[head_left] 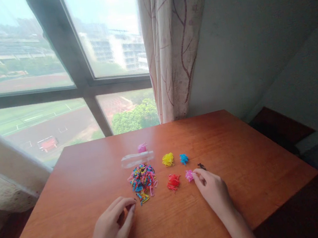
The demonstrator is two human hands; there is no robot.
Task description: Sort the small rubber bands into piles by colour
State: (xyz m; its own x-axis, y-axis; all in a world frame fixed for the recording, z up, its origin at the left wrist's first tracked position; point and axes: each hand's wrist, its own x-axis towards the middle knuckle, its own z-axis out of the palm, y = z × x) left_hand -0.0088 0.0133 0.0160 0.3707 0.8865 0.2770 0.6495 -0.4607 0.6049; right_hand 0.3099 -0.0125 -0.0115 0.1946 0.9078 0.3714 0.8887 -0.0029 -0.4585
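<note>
The right hand's [213, 188] grip is drawn nearly together, touching the pink heap [188, 176], nearer the bench's [239, 139] right edge; whether it pinches a band I cannot tell. The left hand's [111, 224] fingertips almost meet beside the mixed heap [142, 177], nearer the left edge, their hold unclear. That heap lengthens toward the near edge.

A: What is seen at the back?
B: A window [86, 87], split into 4 visible panes [9, 45] by a grey frame [68, 49].
A: And outside?
B: A green pitch [43, 115] is shown, marked in white; trees [137, 116] are seen at lower right, with a pale building [117, 52] blurred above.
A: What is hung beside it?
B: A pale curtain [176, 45], patterned with reddish branches; farther right, a grey wall [240, 44] is shaded.
</note>
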